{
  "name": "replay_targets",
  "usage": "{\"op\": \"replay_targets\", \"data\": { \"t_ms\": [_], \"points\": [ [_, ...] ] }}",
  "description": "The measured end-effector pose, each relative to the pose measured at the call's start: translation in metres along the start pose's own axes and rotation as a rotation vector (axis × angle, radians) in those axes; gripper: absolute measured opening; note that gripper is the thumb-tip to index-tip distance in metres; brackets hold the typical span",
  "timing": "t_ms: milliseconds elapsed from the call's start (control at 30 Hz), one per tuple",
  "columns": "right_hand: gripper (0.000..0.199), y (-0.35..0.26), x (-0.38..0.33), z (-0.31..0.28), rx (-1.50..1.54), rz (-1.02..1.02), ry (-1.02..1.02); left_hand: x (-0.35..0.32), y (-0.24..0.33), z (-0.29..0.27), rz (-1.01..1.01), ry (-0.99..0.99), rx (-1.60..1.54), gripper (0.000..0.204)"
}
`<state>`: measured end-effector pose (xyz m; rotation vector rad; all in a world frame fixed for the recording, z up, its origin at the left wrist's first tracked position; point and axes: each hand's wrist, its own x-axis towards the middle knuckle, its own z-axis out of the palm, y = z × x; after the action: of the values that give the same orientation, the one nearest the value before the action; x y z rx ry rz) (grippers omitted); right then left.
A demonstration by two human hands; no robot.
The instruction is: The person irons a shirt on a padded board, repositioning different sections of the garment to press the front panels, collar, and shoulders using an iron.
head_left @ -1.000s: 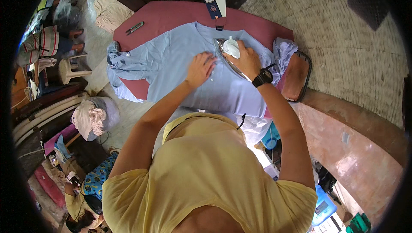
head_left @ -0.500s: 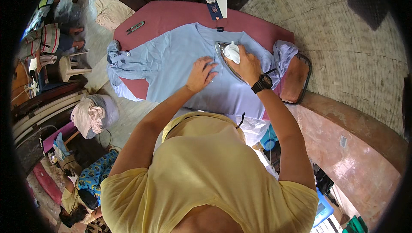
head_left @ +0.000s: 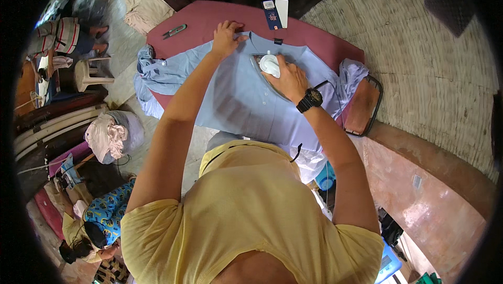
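Head view: since a second ago the left hand (head_left: 226,38) has slid from the middle of the light blue shirt (head_left: 246,101) to its far edge by the collar, now lying flat with fingers spread, pinning the cloth taut for pressing. The right hand (head_left: 289,79), wrist bent, is wrapped around the white handle of the iron (head_left: 267,67), which rests on the shirt's chest. That shirt lies spread across the maroon tabletop (head_left: 209,17).

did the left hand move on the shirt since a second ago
Yes. The left hand slid from the middle of the blue shirt up to its collar, toward the dark card.
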<state>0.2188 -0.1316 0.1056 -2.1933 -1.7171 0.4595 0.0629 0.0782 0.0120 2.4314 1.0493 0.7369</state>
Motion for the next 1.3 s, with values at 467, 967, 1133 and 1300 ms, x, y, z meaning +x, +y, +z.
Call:
{"op": "replay_targets", "data": {
  "t_ms": [467,967,1133,1300],
  "points": [
    [0.054,-0.037,0.057,0.009,0.073,0.18,0.07,0.062,-0.058,0.022,-0.294,-0.397,-0.241,0.03],
    [0.059,-0.043,0.076,0.015,0.022,-0.035,-0.022,-0.027,-0.099,-0.074,-0.199,-0.372,0.127,0.031],
    [0.06,-0.061,0.099,0.026,-0.007,-0.039,0.019,-0.027,-0.111,-0.072,-0.344,-0.434,-0.043,0.028],
    [0.06,-0.067,0.099,0.026,0.039,-0.036,-0.02,-0.029,-0.106,-0.069,-0.377,-0.371,-0.136,0.025]
  ]
}}
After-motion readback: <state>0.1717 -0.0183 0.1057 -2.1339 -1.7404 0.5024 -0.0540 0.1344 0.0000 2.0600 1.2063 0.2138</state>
